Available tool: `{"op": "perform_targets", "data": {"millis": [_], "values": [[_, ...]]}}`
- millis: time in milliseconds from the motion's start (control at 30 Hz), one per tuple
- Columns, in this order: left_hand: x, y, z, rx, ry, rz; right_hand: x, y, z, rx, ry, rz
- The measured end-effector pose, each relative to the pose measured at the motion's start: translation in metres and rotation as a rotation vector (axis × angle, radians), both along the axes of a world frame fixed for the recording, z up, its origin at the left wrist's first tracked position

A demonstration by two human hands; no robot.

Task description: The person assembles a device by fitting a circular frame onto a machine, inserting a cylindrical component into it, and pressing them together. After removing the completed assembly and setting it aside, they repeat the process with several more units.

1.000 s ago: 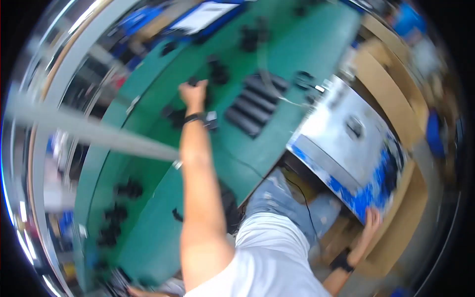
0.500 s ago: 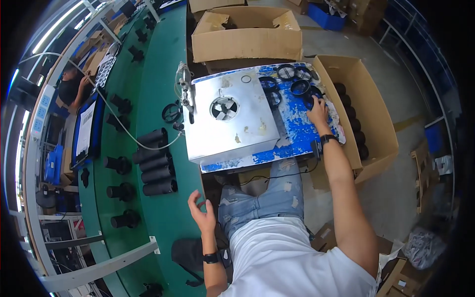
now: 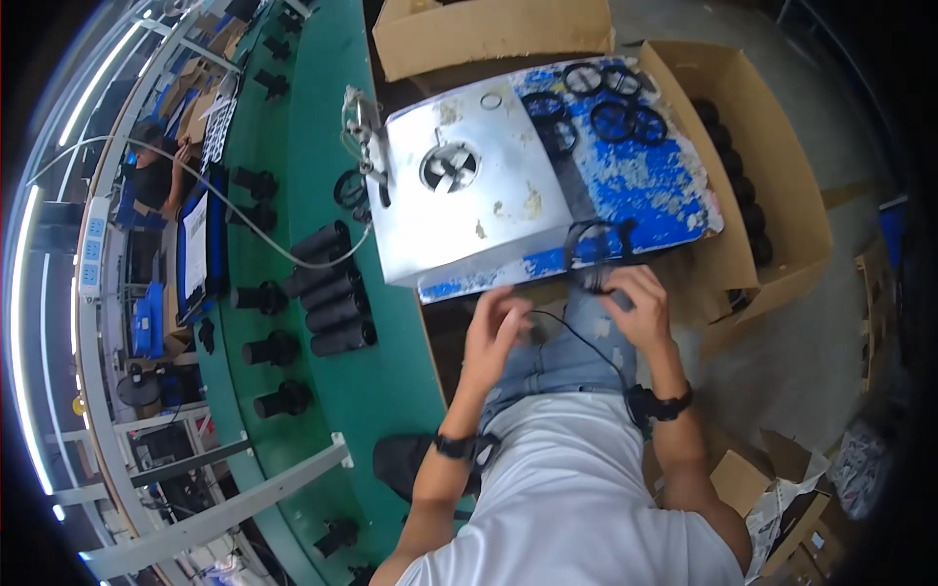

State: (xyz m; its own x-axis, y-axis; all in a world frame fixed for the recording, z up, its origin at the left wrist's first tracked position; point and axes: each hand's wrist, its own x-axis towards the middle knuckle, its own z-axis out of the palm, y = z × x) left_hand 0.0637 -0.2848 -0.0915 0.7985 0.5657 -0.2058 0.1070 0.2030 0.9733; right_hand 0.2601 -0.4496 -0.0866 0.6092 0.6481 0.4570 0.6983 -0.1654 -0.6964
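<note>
My right hand (image 3: 640, 308) is closed on the edge of a black ring (image 3: 571, 256), lifted over the near edge of the worn blue board (image 3: 664, 195); motion blurs the ring. My left hand (image 3: 493, 337) hovers over my lap, left of the ring and apart from it, fingers bent and thumb apart, with nothing visible in it. A metal box (image 3: 469, 220) with a round fan-like opening (image 3: 448, 168) stands on the board. More black rings (image 3: 613, 121), some with a grille across them, lie at the board's far side.
On the green bench (image 3: 391, 361) at left lie several black cylinders (image 3: 337, 308) and flanged black parts (image 3: 274, 349). A cardboard box (image 3: 791, 186) of dark round parts stands at right, another carton (image 3: 489, 39) beyond the board. A person (image 3: 156, 176) is at far left.
My right hand has drawn back from the far rings toward me, bringing a ring with it. My left hand has moved up and right, toward the board. The view has shifted.
</note>
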Motion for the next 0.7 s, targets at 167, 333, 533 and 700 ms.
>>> {"op": "perform_targets", "data": {"millis": [167, 333, 533, 700], "values": [[0.042, -0.002, 0.026, 0.107, 0.105, -0.168, -0.029, -0.005, 0.025, -0.09, -0.06, 0.465], [0.029, -0.002, 0.003, 0.021, 0.026, 0.155, -0.033, 0.019, 0.019, 0.315, 0.696, 0.201], [0.019, -0.01, 0.001, 0.235, -0.062, 0.372, -0.067, 0.072, 0.002, 0.093, 1.122, 0.36], [0.01, 0.004, -0.003, 0.118, -0.078, 0.342, -0.069, 0.082, 0.004, 0.163, 1.242, 0.399]]}}
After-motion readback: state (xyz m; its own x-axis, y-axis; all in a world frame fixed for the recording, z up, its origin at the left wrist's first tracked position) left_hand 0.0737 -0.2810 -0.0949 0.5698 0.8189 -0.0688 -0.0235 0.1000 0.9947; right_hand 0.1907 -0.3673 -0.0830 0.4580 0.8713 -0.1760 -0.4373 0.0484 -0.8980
